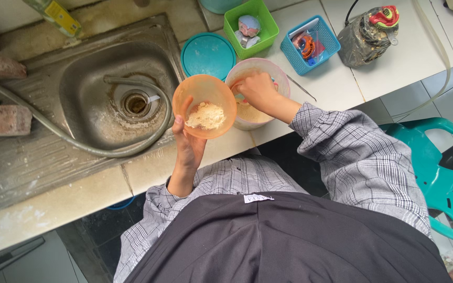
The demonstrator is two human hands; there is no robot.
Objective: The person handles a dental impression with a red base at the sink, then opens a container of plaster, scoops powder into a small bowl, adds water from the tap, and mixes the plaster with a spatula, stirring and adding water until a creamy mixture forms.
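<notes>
While the left hand (pixel 187 137) cups an orange bowl (pixel 204 106) from below, fingers wrapped about its rim, a small heap of pale flour (pixel 206 116) already lies in it. Just beyond, the right hand (pixel 258 90) is closed around something inside the pink tub (pixel 258 94) on the worktop (pixel 342 84); a spoon, perhaps, I cannot tell. Scooping looks partway done. Farther off lie a teal lid (pixel 208 55) and the sink (pixel 116 99).

Person in a grey plaid long-sleeved shirt, cuffs rolled back from both wrists, and a dark apron bearing a small white label.
</notes>
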